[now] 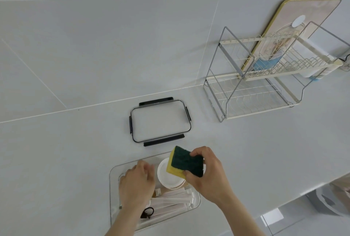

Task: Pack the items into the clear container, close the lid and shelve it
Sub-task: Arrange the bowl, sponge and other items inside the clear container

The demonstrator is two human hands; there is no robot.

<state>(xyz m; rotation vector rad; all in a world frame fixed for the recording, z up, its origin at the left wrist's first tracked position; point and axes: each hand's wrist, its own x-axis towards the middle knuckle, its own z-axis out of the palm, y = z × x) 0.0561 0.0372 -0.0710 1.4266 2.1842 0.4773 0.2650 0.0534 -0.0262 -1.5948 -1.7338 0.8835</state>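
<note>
**Sponge held over the open container**

A pale worktop (56, 160) runs under a tiled wall (94, 37). A two-tier wire rack (251, 91) stands at the right with a board (303, 19) leaning behind it. The clear container (113, 175) sits open at the near edge, holding a white cup (166, 177), wrapped straws (174, 198) and a small black clip (148, 212). Its lid (161, 120), black latches out, lies flat just beyond it. The left hand (136, 182) rests inside the container, fingers spread and loose, gripping nothing. The right hand (206, 175) pinches a yellow-and-green sponge (183, 162) above the cup.
</note>
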